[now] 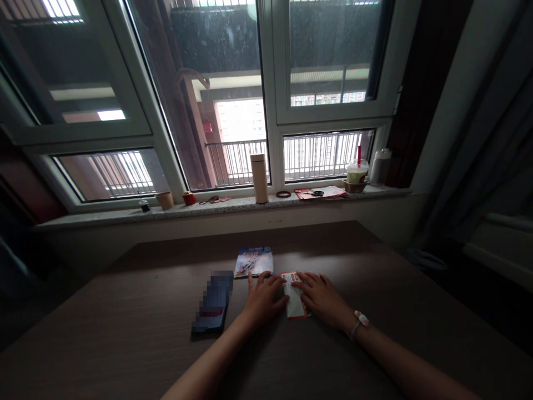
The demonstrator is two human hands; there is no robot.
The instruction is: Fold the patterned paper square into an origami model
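Phone (214, 305) and blue booklet (254, 261) lie close to the left hand (264, 298).

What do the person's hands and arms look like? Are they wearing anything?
The left hand and right hand have no gloves, and no sleeves show. Around the right wrist is a thin, pale bracelet with a white and reddish ornament. Nothing shows around the left wrist.

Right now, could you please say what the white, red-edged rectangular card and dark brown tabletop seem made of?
White, red-edged card: probably matte paper, being flat and printed. Dark brown tabletop: satin wood or laminate, with faint grain and sheen.
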